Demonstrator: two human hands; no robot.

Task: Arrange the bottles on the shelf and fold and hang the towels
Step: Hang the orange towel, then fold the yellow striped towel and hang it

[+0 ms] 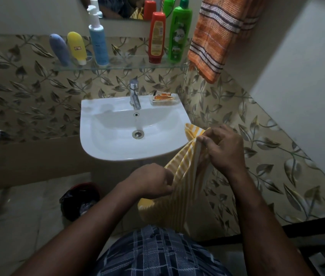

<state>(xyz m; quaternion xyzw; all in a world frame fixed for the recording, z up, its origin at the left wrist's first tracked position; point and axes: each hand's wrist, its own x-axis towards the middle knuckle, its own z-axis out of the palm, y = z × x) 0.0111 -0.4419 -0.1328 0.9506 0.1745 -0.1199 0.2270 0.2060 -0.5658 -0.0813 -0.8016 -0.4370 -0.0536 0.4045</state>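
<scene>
Left hand (151, 181) low, right hand (224, 148) high on towel (177, 206)

Five bottles (179, 36), two towels (183, 176), one sink (87, 124), perhaps one bin (80, 202)

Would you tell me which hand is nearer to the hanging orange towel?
Right. The right hand is below the orange towel, gripping the yellow striped towel; the left hand grips it lower and further left.

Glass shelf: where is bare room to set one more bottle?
The widest bare stretch of the glass shelf lies between the blue pump bottle and the red bottle. The left end is crowded by the grey-blue tube and yellow tube; the right end by the green bottle and orange towel.
</scene>
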